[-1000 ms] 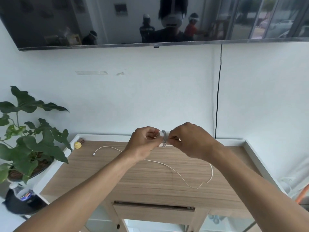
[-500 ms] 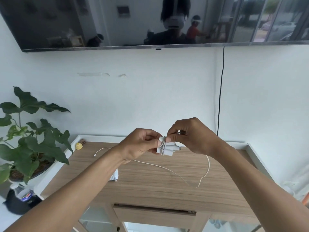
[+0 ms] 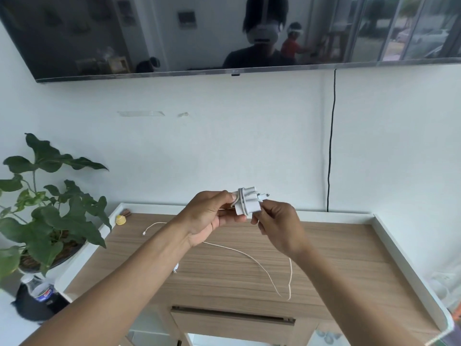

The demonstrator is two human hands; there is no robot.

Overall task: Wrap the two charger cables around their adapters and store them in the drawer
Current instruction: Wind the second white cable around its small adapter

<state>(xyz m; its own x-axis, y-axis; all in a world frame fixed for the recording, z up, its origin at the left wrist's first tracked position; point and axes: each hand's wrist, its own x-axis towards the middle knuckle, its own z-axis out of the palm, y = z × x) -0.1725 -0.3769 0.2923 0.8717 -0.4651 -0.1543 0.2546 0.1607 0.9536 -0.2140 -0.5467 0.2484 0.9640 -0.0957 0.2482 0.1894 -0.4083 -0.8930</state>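
- Adapter [image 3: 247, 202]: we count one white, blocky plastic adapter held up in the air above the counter [image 3: 224, 275], with a few turns of thin white cable around its middle and metal prongs pointing right.
- We see a second small white piece [image 3: 176, 268] on the counter, mostly hidden behind our left forearm; we cannot tell what it is.
- Cable [image 3: 262, 265]: one loose white length trails from the hands across the wood-grain top in a long loop, its small connector end [image 3: 144, 233] lying at the left.
- Our left hand [image 3: 212, 217] pinches the adapter's left side between fingers and thumb.
- Our right hand [image 3: 279, 226] pinches the adapter's right end, by the prongs.
- Drawer [image 3: 232, 325]: one wood-fronted drawer below the counter edge, with a dark gap along its top.
- One leafy green plant [image 3: 50, 208] stands left of the counter.
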